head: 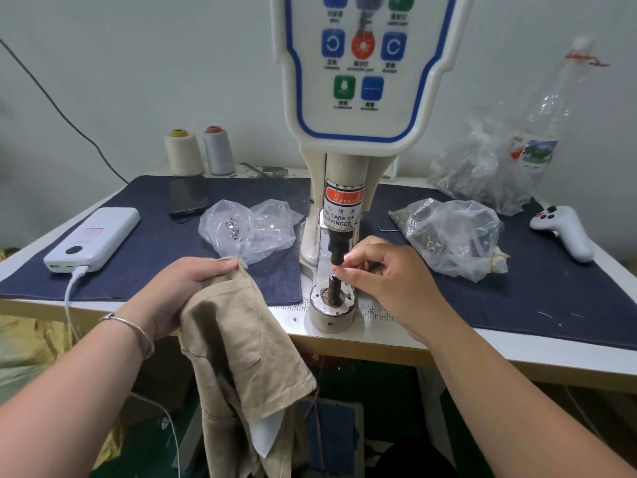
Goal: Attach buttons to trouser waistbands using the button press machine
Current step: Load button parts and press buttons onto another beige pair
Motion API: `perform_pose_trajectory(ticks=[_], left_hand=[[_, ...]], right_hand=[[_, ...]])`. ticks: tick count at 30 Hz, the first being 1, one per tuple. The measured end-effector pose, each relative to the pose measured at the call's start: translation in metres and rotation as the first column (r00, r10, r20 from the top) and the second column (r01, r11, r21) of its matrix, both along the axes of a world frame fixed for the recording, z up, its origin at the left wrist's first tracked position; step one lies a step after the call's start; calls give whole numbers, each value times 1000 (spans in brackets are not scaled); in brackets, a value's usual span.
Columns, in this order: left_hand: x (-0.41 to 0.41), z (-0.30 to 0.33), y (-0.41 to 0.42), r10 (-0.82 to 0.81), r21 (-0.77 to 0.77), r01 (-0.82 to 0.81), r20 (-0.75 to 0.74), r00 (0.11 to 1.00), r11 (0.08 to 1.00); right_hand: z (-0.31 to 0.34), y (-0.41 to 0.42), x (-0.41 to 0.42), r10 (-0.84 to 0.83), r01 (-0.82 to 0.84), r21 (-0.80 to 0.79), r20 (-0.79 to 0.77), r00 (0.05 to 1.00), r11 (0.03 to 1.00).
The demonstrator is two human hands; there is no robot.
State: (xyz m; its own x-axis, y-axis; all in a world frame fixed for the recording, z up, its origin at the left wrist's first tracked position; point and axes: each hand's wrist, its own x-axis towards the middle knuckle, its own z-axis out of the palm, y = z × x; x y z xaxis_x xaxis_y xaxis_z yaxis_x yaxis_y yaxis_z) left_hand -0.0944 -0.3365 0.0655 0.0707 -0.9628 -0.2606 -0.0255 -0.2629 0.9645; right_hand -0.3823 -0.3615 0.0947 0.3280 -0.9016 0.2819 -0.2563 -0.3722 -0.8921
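The button press machine stands at the table's middle, with its upper punch above the lower die post on a round metal base. My right hand pinches a small button part at the top of the die post, between punch and die. My left hand grips the waistband end of tan trousers, held left of the die; the rest of the cloth hangs below the table edge.
Plastic bags of buttons and fasteners lie either side of the machine on a dark denim mat. A power bank, phone, two thread cones, a white controller and a plastic bottle stand around.
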Motion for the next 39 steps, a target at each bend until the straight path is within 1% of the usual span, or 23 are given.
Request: perform_pose_trajectory(ticks=[9,12,16,19,22,25,27,29,31,33,36,37,38,39], left_hand=[[0,0,1,-2,-1,2,-5,1000,1000],[0,0,1,0,1,0,-12,1000,1000],[1,0,0,3,-2,-3,-14,1000,1000],[0,1,1,7,2,-7,-19,1000,1000],[-1,4,3,10,17,-10,-8,1000,1000],[-3,10,11,-28,40,29,-14,999,999],[-4,20,21,-102,39,103,-27,994,994],[-6,31,33,-194,33,195,-17,981,980],[-12,46,46,-287,65,285,16,958,956],[-23,62,59,-388,105,385,12,922,917],[-45,83,79,-559,127,565,-82,825,815],[-52,89,84,-610,123,623,-128,782,773],[-59,93,88,-657,113,676,-168,735,728],[-64,98,91,-700,91,724,-199,686,683]], right_hand=[[1,-1,1,-4,3,-29,-46,999,1000],[2,0,1,0,0,-1,-20,1000,1000],[3,2,-7,-41,41,-18,1,999,999],[0,9,-24,-104,104,-15,44,994,994],[-11,29,-44,-232,231,18,116,966,973],[-29,60,-59,-359,345,123,110,927,930],[-38,79,-64,-384,363,194,85,919,911],[-37,94,-63,-332,313,216,58,941,925],[-26,106,-57,-230,224,177,19,973,959],[-13,114,-44,-124,125,110,-12,992,986],[3,124,-21,35,-37,26,58,998,999],[6,124,-16,104,-105,23,52,993,994],[8,122,-11,194,-196,56,40,980,979],[11,119,-8,295,-298,126,42,955,946]])
